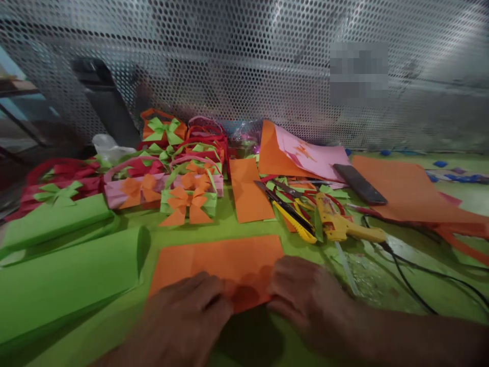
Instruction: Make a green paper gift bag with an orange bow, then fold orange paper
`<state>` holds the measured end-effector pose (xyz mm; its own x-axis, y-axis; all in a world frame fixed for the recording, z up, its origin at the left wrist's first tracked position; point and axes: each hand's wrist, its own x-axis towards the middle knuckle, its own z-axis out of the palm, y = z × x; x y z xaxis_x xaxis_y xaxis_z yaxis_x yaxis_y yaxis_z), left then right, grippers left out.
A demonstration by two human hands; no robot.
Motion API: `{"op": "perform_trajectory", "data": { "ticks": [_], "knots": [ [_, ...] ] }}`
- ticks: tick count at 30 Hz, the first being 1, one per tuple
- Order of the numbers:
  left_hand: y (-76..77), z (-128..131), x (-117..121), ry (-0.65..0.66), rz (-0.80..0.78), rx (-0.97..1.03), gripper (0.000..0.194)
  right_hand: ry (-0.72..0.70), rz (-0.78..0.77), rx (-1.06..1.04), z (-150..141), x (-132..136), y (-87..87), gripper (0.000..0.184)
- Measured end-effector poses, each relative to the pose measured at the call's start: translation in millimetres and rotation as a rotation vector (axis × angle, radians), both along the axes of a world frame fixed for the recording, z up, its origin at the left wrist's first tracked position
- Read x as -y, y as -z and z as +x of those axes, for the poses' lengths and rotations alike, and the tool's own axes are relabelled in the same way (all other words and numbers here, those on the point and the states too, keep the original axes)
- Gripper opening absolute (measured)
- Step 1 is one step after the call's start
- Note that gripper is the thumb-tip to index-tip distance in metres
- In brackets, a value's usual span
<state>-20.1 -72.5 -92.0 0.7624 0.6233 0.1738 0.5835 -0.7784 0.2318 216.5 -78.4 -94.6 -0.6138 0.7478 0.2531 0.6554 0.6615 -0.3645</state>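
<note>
A sheet of orange paper (229,260) with faint crease lines lies in front of me on the green table surface. My left hand (194,300) has its fingers curled on the near left edge of the paper. At the right end, my right hand (301,290) grips the near corner between thumb and fingers. The near edge between the hands lifts slightly and is shadowed. A yellow utility knife (294,219) and a yellow glue gun (340,221) lie just beyond my right hand.
Small paper bags with bows (189,201) crowd the back left. Rolled green paper (72,275) lies at the left. A black phone (359,183), an orange strip (250,191) and orange sheets (405,188) lie behind. The glue gun's cord (405,275) trails right. A perforated metal panel (237,61) stands behind.
</note>
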Motion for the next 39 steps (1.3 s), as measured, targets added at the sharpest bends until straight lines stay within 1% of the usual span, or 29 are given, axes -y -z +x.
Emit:
{"op": "perform_trajectory", "data": {
  "ticks": [2, 4, 6, 8, 12, 17, 19, 21, 24, 27, 30, 32, 36, 39],
  "knots": [
    [-5.2, 0.3, -0.9, -0.038, -0.09, 0.002, 0.02, 0.031, -0.137, -0.028, 2.6, -2.1, -6.2, 0.02],
    [-9.5, 0.7, -1.9, -0.073, -0.155, -0.006, 0.023, 0.061, -0.26, -0.027, 4.5, -4.8, -11.5, 0.018],
    [-12.2, -0.2, -2.8, -0.1, -0.221, -0.039, 0.022, 0.076, -0.338, -0.016, 5.6, -7.1, -15.3, 0.017],
    [-13.4, -2.6, -3.6, -0.123, -0.276, -0.059, 0.021, 0.072, -0.379, -0.008, 6.5, -8.1, -17.7, 0.019],
    [-14.1, -6.1, -5.8, -0.161, -0.322, -0.046, 0.021, 0.062, -0.379, 0.003, 7.1, -7.3, -20.2, 0.025],
    [-17.2, 0.4, -8.2, -0.221, -0.292, -0.071, 0.029, 0.141, -0.384, 0.102, 5.6, -7.2, -22.9, 0.027],
    [-17.8, 4.2, -7.9, -0.23, -0.262, -0.061, 0.03, 0.157, -0.385, 0.113, 5.0, -7.9, -23.8, 0.027],
    [-17.2, 7.7, -6.2, -0.222, -0.217, -0.043, 0.027, 0.161, -0.379, 0.109, 4.5, -8.6, -24.5, 0.028],
    [-15.9, 12.7, -2.3, -0.233, -0.168, -0.031, 0.018, 0.167, -0.388, 0.113, 3.8, -9.7, -26.0, 0.028],
    [-16.1, 18.5, 0.3, -0.24, -0.208, -0.046, 0.013, 0.163, -0.429, 0.121, 3.3, -10.0, -27.6, 0.025],
    [-17.2, 23.3, 0.0, -0.205, -0.256, -0.039, 0.016, 0.159, -0.436, 0.105, 3.5, -8.4, -28.0, 0.015],
    [-17.7, 25.2, -1.5, -0.21, -0.268, -0.043, 0.019, 0.144, -0.432, 0.094, 3.6, -7.0, -27.6, 0.013],
    [-19.9, 26.7, -6.2, -0.236, -0.311, -0.074, 0.021, 0.12, -0.434, 0.095, 3.0, -7.2, -26.5, 0.018],
    [-21.8, 27.2, -8.6, -0.228, -0.318, -0.087, 0.022, 0.129, -0.398, 0.099, 1.4, -9.5, -25.6, 0.026]
  ]
}}
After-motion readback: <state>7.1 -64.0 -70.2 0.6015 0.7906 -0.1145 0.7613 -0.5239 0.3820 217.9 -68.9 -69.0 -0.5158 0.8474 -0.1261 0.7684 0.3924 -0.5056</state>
